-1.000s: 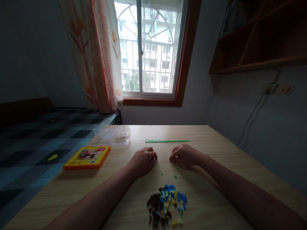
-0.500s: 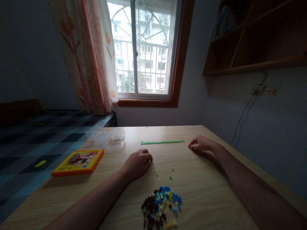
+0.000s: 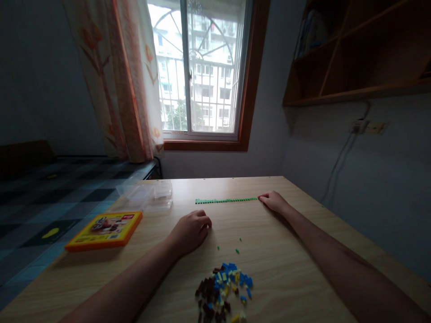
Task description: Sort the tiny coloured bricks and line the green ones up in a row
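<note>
A long row of tiny green building bricks (image 3: 225,200) runs across the far part of the wooden table (image 3: 289,264). At the row's right end, my right hand (image 3: 273,201) has its thumb and fingers pinched together, the tips against or just beside the last brick; anything between them is too small to make out. My left hand (image 3: 191,229) rests on the table below the row's left end, fingers curled in, their inner side hidden. Three loose green bricks, one of them here (image 3: 237,251), lie between the hands and a mixed pile of brown, blue, yellow and cream bricks (image 3: 222,287).
To the left lies a yellow-orange box (image 3: 104,231) with a picture on its lid. Behind it are clear plastic trays (image 3: 148,195). A bed with a checked cover (image 3: 77,197) stands left of the table, and a wooden shelf (image 3: 357,58) hangs at upper right.
My right hand has moved left, from a little way off the row to its right end. My left hand stays resting in place. The view has shifted slightly.
</note>
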The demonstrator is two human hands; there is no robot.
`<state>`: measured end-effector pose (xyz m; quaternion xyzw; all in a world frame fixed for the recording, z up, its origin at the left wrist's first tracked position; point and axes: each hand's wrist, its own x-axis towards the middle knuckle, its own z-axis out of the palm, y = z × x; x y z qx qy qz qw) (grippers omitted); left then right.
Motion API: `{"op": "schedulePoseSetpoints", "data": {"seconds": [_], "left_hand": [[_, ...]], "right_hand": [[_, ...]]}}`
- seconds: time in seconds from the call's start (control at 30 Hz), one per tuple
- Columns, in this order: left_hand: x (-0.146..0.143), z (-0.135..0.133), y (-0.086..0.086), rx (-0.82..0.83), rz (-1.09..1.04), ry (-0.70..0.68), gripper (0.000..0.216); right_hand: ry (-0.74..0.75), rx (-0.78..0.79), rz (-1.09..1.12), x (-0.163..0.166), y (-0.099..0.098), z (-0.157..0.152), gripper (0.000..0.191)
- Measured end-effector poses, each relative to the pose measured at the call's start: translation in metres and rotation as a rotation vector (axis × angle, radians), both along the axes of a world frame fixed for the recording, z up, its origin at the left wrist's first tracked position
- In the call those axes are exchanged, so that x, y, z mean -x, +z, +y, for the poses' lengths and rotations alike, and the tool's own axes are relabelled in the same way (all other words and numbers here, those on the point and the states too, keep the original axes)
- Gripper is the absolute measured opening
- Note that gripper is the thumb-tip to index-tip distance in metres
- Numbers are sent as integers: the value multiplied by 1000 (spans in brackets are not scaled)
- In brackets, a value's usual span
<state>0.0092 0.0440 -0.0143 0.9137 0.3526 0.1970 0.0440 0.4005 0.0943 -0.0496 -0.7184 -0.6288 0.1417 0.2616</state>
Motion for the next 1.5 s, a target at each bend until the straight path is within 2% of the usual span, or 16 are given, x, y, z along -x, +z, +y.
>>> {"op": "schedulePoseSetpoints", "data": {"seconds": [0.4,0.97,1.27,1.37,1.5], "left_hand": [[1,3,-4,2,-18,-10,22],[0,2,-4,-15,-25,-10,22],[-2,-3,3,19,-16,2,24],[-5,-5,7,114,-55,19,23],[-9,-5,10,298,-85,-36,21]], "right_hand": [[-64,-25,36,4,-3,0,37],[-57,-51,-23,5,-3,0,32],[-52,-87,19,11,5,-8,36],[74,-36,79,22,16,-14,40],[499,225,217,46,41,-31,40]]}}
